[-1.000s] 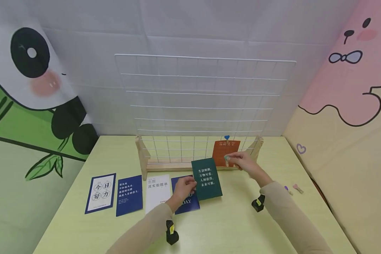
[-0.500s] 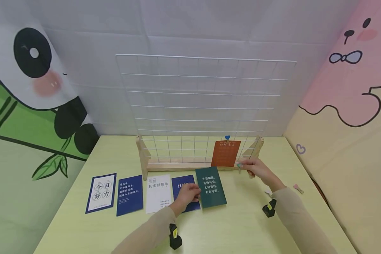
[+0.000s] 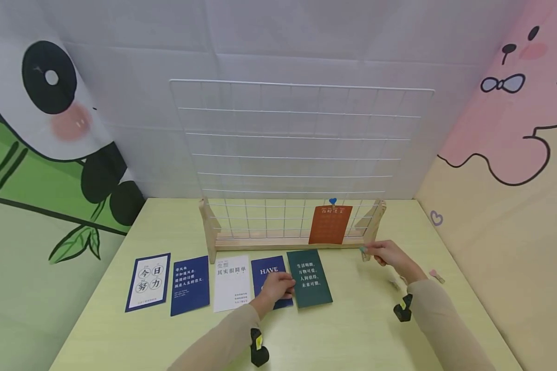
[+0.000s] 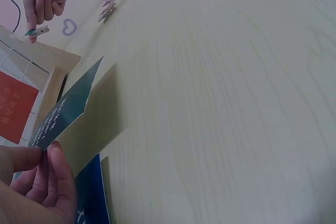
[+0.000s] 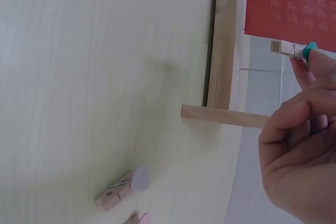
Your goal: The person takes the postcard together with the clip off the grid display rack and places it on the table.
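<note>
My left hand (image 3: 274, 292) pinches the left edge of a dark green card (image 3: 310, 278) with white writing. In the left wrist view the card (image 4: 73, 98) is tilted, its far end off the table and casting a shadow. My right hand (image 3: 393, 257) holds a small wooden clothespin (image 5: 286, 48) with a teal heart between thumb and finger, near the right foot of the wire grid stand. An orange-red card (image 3: 330, 225) hangs low on the white wire grid (image 3: 297, 136), under a clothespin with a blue heart (image 3: 332, 201).
Left of the green card lie a navy card (image 3: 264, 268), partly behind my left hand, a white card (image 3: 232, 283), a blue card (image 3: 190, 286) and a blue-bordered card (image 3: 147, 282). Loose clothespins, one with a pale heart (image 5: 118, 188), one pink (image 3: 437, 276), lie at the right.
The right hand has moved right and down with its clothespin, away from the orange-red card. My left hand has lowered the green card and shifted it slightly right.
</note>
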Demonstrator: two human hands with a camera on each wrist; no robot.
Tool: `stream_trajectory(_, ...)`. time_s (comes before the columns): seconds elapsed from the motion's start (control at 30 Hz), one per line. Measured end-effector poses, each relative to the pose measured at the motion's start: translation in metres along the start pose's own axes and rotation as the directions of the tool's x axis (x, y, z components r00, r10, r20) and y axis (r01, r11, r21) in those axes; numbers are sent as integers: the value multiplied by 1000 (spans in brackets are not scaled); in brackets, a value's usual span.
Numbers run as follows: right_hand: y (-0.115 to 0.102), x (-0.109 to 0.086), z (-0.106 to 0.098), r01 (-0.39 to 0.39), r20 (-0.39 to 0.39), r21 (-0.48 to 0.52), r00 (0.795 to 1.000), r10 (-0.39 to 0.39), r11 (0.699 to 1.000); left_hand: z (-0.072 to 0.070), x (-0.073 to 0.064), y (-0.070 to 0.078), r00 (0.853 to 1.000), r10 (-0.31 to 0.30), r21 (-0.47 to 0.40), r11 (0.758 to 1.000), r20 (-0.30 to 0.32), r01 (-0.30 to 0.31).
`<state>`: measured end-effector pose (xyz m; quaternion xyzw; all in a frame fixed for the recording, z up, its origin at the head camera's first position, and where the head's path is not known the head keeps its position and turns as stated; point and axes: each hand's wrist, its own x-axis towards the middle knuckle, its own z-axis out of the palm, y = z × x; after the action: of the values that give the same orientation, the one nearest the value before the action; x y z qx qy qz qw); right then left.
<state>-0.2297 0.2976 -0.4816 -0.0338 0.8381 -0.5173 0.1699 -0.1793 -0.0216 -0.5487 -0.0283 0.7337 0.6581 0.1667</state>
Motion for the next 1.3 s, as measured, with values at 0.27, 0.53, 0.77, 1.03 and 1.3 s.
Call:
stream_trajectory(0.27,19,-5,-4,-55,7,-22,998,55,998,3,0,-3,1000,-6,7,1000,3,6)
stream_trajectory(0.53,39,-9,-5,-57,68,-52,996,60,997,4,4,-7,1000,-14,5,1000,-12,14)
stream_trajectory(0.77,48,-14,-5,-67,78,-70,994,72,995,5,4,-6,999,-19,34,999,-39,20)
stream_trajectory(1.03,55,-16,-1,-86,45,-85,995,90,993,4,2,-4,998,-18,75,997,-68,23)
stream_trajectory(1.3,62,-18,-2,-110,24,-99,993,113,989,0,2,-3,997,9,101,995,-72,-2)
